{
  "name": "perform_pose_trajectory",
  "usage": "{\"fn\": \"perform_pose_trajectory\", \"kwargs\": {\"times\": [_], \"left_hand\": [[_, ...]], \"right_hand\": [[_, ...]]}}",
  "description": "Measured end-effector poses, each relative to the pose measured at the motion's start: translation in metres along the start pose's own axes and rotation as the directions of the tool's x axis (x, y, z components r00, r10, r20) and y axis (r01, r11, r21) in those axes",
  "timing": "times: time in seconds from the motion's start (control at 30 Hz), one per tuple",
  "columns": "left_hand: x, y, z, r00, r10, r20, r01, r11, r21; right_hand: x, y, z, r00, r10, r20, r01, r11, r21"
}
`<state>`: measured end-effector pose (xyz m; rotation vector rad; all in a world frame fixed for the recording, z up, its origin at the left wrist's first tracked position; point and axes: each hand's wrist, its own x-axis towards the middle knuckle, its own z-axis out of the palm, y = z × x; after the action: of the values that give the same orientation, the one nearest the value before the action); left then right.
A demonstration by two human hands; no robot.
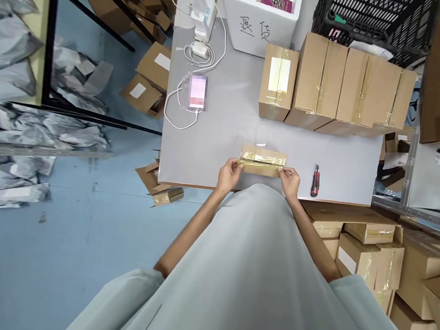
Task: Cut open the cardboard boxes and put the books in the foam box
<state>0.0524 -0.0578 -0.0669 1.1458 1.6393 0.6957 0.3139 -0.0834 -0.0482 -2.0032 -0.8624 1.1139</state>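
Note:
A small, long cardboard box [262, 168] with shiny clear tape on it lies at the near edge of the grey table, right in front of my body. A dark slit runs along its length between two flaps. My left hand [230, 176] pinches its left end, thumb on top. At the opposite end, my right hand [290, 182] grips the box between thumb and fingers. To the right of it rests a red and black utility knife [315, 181]. A small clear piece [261, 144] that I cannot make out sits just behind the box.
Taped cardboard boxes [319, 84] stand in a row at the back right of the table [228, 109]. Behind are a white foam bin [257, 32] and a black crate [374, 24]. A phone [197, 91] with a white cable lies left. Boxes [366, 250] are stacked below right.

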Motion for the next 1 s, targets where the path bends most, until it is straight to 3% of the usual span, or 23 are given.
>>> {"fn": "perform_pose_trajectory", "kwargs": {"times": [0.2, 0.4, 0.5, 0.63, 0.83, 0.9, 1.0], "left_hand": [[-0.001, -0.006, -0.011, 0.992, -0.005, 0.127, 0.014, 0.997, -0.073], [0.0, -0.025, -0.009, 0.978, 0.063, 0.197, -0.053, 0.997, -0.055], [0.0, -0.029, -0.007, 0.982, 0.084, 0.167, -0.085, 0.996, -0.001], [0.003, -0.024, -0.008, 0.985, 0.096, 0.145, -0.109, 0.99, 0.09], [0.007, -0.013, -0.014, 0.977, 0.134, 0.168, -0.165, 0.969, 0.186], [0.007, -0.013, -0.014, 0.977, 0.129, 0.169, -0.161, 0.968, 0.194], [0.007, -0.013, -0.011, 0.979, 0.12, 0.166, -0.153, 0.966, 0.207]], "right_hand": [[-0.005, 0.007, -0.007, 0.993, -0.094, 0.073, 0.093, 0.995, 0.024], [-0.006, 0.0, -0.023, 0.97, -0.141, 0.199, 0.188, 0.952, -0.241], [-0.001, -0.019, -0.024, 0.943, -0.19, 0.272, 0.297, 0.852, -0.432], [0.018, -0.048, -0.022, 0.903, -0.2, 0.381, 0.422, 0.586, -0.692], [0.047, -0.075, -0.029, 0.825, -0.198, 0.529, 0.562, 0.379, -0.735], [0.052, -0.078, -0.032, 0.813, -0.188, 0.551, 0.58, 0.348, -0.737], [0.061, -0.077, -0.034, 0.809, -0.257, 0.528, 0.584, 0.445, -0.679]]}}
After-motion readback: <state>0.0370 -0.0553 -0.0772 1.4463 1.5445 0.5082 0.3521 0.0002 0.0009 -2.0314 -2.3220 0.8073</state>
